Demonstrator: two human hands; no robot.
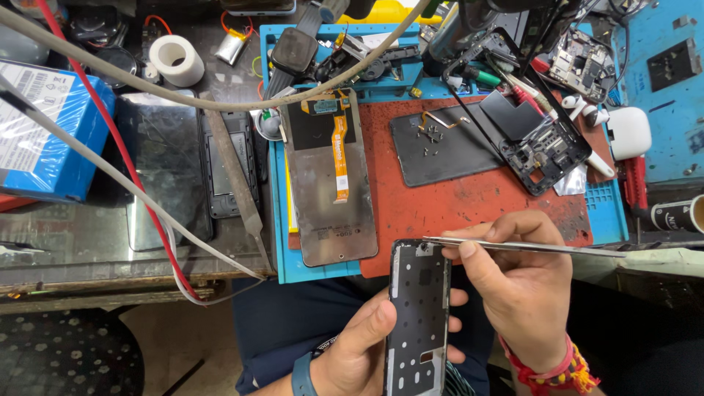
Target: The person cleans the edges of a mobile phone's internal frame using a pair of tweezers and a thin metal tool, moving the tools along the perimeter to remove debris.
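My left hand (359,345) grips a bare black phone frame (418,315) held upright over my lap, thumb on its left edge. My right hand (517,286) pinches metal tweezers (513,246) whose tips touch the frame's top right corner. On the red mat (455,198) just beyond lies a phone screen panel (326,198), face down, with an orange flex cable (340,158).
A dark back cover (440,150) with small screws and a stripped phone chassis (546,154) lie on the mat's far side. A blue box (44,132) and another phone (227,165) sit left. Cables (132,176) cross the bench. A tape roll (177,60) stands at the back.
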